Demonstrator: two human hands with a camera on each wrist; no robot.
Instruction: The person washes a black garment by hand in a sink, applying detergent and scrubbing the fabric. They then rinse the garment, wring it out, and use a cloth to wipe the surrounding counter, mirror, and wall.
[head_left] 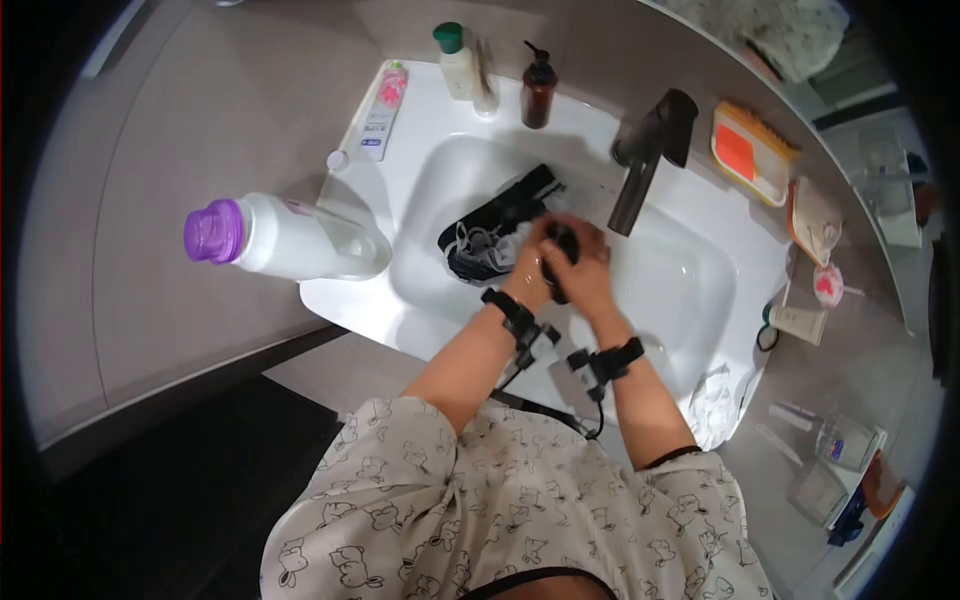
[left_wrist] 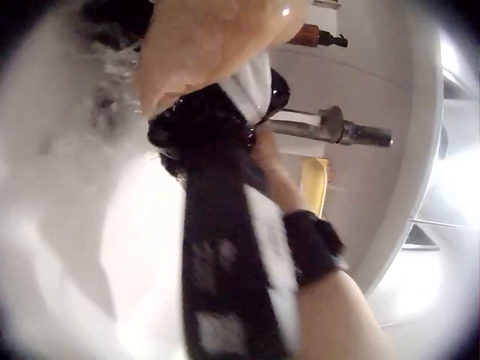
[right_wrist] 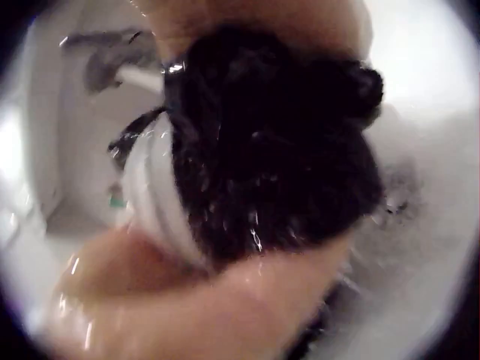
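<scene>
Over the sink basin, a wet black cloth [head_left: 560,262] with a white stripe is bunched between the two hands. My left hand [head_left: 530,272] grips it from the left, and my right hand [head_left: 588,262] grips it from the right. In the left wrist view the black cloth [left_wrist: 202,120] lies against a wet hand [left_wrist: 217,45], its white stripe showing. The right wrist view has the dark bundle [right_wrist: 277,157] between skin above and curled fingers [right_wrist: 225,307] below. Beside the hands, more black fabric [head_left: 500,212] with grey-white parts lies in the basin.
The dark faucet [head_left: 645,170] reaches over the basin [head_left: 690,290] right of the hands. A large white bottle with a purple cap [head_left: 290,238] lies across the left rim. Pump bottles [head_left: 538,92] stand behind; a soap tray [head_left: 745,155], tube [head_left: 798,324] and white cloth [head_left: 712,405] are on the right.
</scene>
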